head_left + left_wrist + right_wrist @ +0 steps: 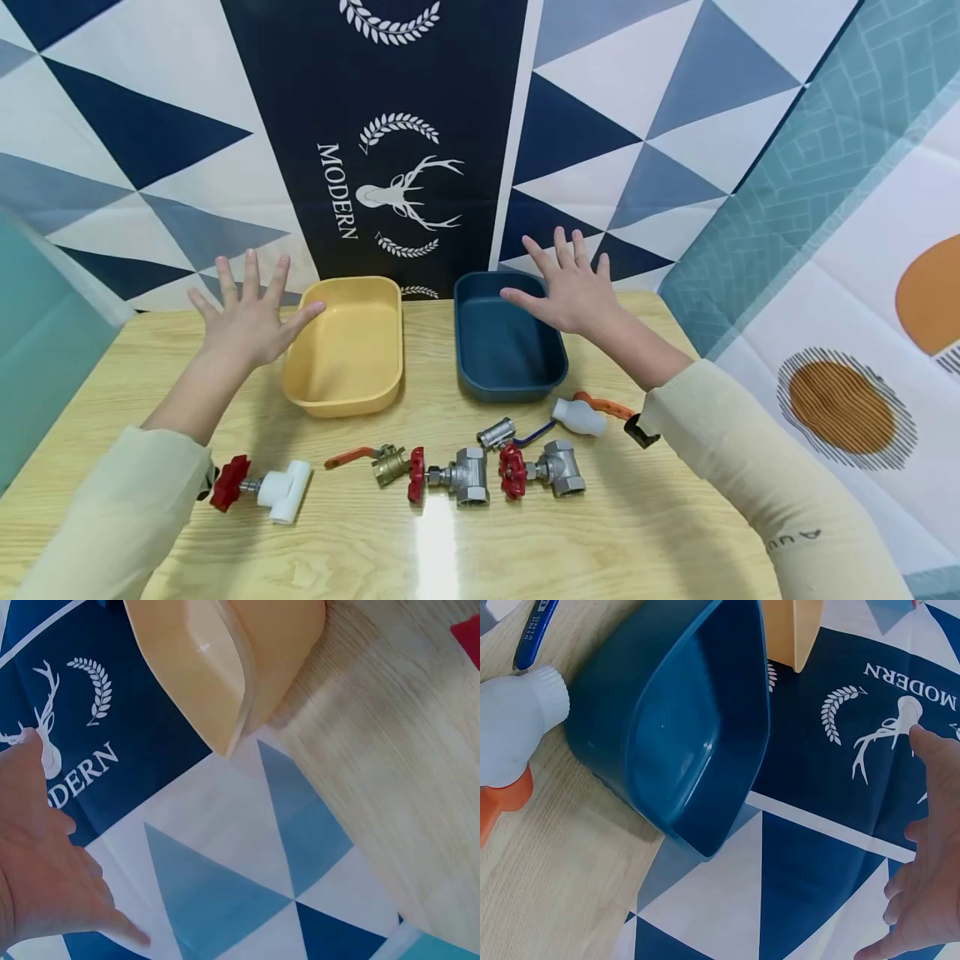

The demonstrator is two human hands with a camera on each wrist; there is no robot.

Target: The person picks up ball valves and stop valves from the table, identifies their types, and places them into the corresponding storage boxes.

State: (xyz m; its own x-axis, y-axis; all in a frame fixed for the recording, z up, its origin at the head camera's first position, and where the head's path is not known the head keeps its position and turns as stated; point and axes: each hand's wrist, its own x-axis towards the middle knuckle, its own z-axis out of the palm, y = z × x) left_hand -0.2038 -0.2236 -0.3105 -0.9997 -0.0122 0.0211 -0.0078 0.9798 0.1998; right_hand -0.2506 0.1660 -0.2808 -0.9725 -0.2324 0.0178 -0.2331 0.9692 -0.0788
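My left hand is held up with fingers spread, nearest the yellow bin, and holds nothing. With its fingers also spread, my right hand hovers over the rim of the dark blue bin. Several valves lie on the table in front of the bins: a white valve with a red handwheel, a brass valve with an orange lever, two steel valves with red handwheels, a small steel valve with a blue lever, and a white valve with an orange lever.
A wooden table carries everything. Behind the bins stands a patterned cloth backdrop with triangles and a deer print. Further cloth panels close off the right side and the left.
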